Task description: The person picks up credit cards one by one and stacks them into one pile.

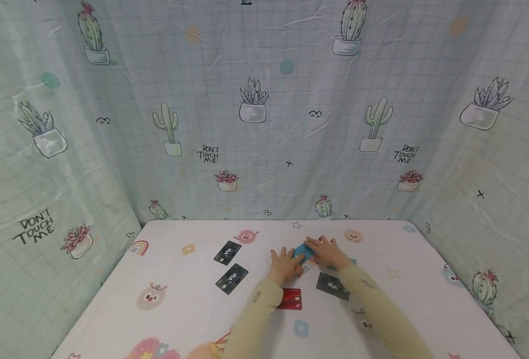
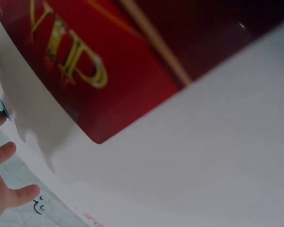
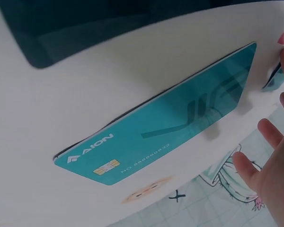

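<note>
Just right of lower centre in the head view, the left hand (image 1: 284, 266) and the right hand (image 1: 330, 253) are meeting at a blue card (image 1: 302, 251) lying between them. Both are spreading their outer fingers and touching the card; the view is too poor to tell whether either is pinching it. A teal card (image 3: 165, 125) is lying across the middle of the right wrist view. In the head view's lower centre, a red card (image 1: 293, 299) is showing beside the left sleeve (image 1: 254, 319), and a dark card (image 1: 332, 285) is lying to its right.
</note>
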A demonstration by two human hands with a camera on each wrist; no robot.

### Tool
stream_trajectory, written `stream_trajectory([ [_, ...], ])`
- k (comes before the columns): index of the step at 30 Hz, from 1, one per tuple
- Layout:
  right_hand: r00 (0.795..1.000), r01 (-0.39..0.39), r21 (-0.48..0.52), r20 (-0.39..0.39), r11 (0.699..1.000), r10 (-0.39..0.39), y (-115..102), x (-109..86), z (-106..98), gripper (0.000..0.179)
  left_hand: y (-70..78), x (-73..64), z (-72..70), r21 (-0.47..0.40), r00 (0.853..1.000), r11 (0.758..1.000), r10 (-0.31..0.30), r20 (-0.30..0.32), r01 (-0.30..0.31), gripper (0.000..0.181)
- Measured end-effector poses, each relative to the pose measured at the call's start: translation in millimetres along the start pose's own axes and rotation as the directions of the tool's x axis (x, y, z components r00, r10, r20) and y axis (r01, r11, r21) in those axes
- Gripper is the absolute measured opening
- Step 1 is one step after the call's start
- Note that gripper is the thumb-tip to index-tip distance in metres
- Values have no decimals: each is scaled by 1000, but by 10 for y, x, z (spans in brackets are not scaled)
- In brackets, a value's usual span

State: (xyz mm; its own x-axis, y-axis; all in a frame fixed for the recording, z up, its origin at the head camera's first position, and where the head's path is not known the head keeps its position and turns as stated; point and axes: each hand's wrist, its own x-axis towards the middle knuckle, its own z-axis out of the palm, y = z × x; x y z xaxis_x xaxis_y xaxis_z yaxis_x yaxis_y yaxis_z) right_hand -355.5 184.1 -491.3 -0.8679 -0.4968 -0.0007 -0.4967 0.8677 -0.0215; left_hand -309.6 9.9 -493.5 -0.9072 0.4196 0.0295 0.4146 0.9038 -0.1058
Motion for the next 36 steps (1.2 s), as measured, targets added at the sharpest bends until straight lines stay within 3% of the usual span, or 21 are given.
stream_trajectory([
  [4,999,-22,0,39,1000,22,-6,14,19,47,-1,12,25,7,1000,1000,-1,9,1,44],
  [12,1000,-12,-19,-5,1000,11,-14,45,30,44,-33,30,58,10,999,1000,23,-47,-23,40],
  [27,998,38,-89,-53,995,-43,-91,6,57,53,-169,49,153,203,983,979,55,-174,-19,45],
  [36,998,33,-99,-43,995,-38,-80,4,84,54,-162,54,180,199,976,979,-3,-217,48,59],
])
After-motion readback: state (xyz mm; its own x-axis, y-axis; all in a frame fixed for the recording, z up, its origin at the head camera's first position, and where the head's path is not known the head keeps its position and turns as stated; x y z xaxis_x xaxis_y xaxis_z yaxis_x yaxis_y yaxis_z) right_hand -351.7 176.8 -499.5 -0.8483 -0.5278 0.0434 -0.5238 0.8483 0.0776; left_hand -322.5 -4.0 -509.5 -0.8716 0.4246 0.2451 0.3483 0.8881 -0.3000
